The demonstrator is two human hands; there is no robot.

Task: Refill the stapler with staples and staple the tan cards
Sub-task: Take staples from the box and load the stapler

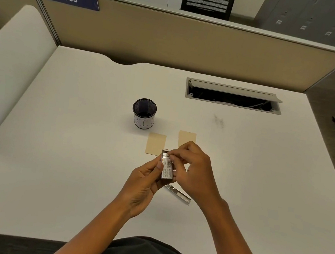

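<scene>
Head view: left hand (144,184) grips staple box (167,167); right hand (191,168) pinches strip at mouth; hasty pull may snap, scatter staples over table (73,157).

Desk (73,157): matt white, smooth. Cards (155,144): matt tan paper. Box (167,167): printed cardboard. Stapler (178,194): shiny metal. Cup (144,113): black mesh.
</scene>
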